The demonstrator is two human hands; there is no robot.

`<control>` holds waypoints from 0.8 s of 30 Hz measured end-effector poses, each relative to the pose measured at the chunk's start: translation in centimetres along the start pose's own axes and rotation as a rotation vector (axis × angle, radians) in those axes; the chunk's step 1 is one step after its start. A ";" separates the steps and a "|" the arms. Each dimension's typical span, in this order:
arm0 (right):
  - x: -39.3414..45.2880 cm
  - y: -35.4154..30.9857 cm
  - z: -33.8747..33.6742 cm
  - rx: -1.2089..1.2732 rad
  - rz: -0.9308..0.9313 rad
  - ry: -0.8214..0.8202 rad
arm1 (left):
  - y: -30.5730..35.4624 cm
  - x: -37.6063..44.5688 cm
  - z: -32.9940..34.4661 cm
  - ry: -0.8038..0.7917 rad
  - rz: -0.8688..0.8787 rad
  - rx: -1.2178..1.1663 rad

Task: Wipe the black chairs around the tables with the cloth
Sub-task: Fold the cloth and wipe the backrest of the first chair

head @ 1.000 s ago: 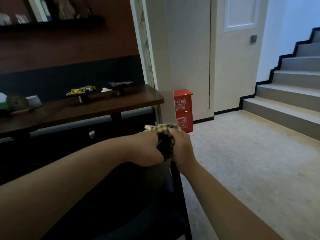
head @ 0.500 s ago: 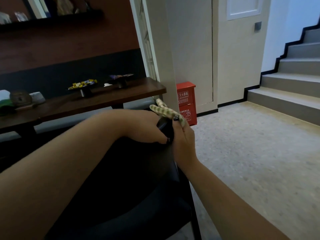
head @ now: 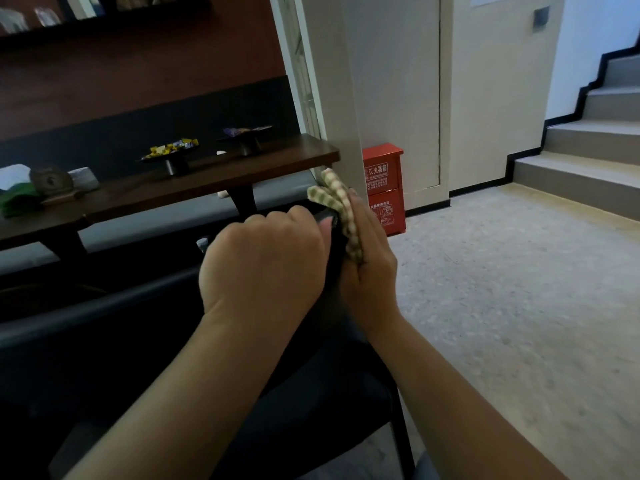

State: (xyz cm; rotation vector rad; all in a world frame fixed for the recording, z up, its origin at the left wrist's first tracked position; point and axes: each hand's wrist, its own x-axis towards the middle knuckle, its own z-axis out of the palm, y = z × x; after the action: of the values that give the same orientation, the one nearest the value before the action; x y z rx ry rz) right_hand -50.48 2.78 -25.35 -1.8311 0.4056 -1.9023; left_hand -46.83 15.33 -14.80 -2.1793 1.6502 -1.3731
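A black chair (head: 304,403) stands right in front of me, its backrest running from the left to the centre. My left hand (head: 263,265) grips the right end of the backrest's top edge, fingers curled over it. My right hand (head: 367,265) presses a beige checked cloth (head: 341,206) flat against the backrest's right side edge. The cloth's upper end sticks up above my fingers. Most of the backrest's end is hidden by both hands.
Behind the chair stands a dark wooden table (head: 194,183) with two snack stands (head: 173,152) and a grey bench. A cream pillar (head: 329,81) and a red fire extinguisher box (head: 382,188) lie ahead. Speckled floor (head: 519,289) and stairs (head: 588,147) lie to the right.
Both hands have shifted along the backrest's right end. The cloth, bunched on top a second ago, now lies upright against the side edge under my right palm.
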 end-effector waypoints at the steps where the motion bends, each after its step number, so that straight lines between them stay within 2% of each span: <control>1: -0.4 0.4 0.2 -0.006 0.019 -0.006 | 0.0 -0.1 0.1 0.021 -0.012 0.002; 6: -3.4 1.3 -0.3 0.009 0.332 0.004 | -0.1 -0.1 0.0 0.035 -0.027 0.034; 9: -2.5 -0.2 -0.4 0.093 0.420 0.006 | 0.0 -0.1 0.0 0.015 -0.040 0.016; 12: 0.1 -3.3 0.3 0.107 0.297 0.101 | 0.0 0.0 -0.3 0.015 -0.055 0.051; 15: 1.1 -5.4 1.0 0.058 0.169 0.117 | -0.1 0.1 -0.7 -0.003 -0.054 0.113; 20: -1.5 -3.7 0.8 -0.006 0.068 0.116 | 0.1 0.0 -0.6 0.015 -0.044 0.077; 22: -3.4 -2.6 0.9 -0.023 0.077 0.106 | 0.3 0.0 -0.5 0.017 -0.040 0.020; 24: -5.8 -1.9 1.2 -0.017 0.188 0.087 | 0.3 -0.1 -0.6 0.036 -0.032 0.028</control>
State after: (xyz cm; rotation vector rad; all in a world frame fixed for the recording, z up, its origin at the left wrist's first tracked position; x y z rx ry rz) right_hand -49.56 7.55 -29.19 -1.6616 0.6021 -1.8581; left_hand -47.48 15.52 -14.62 -2.1871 1.6044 -1.4434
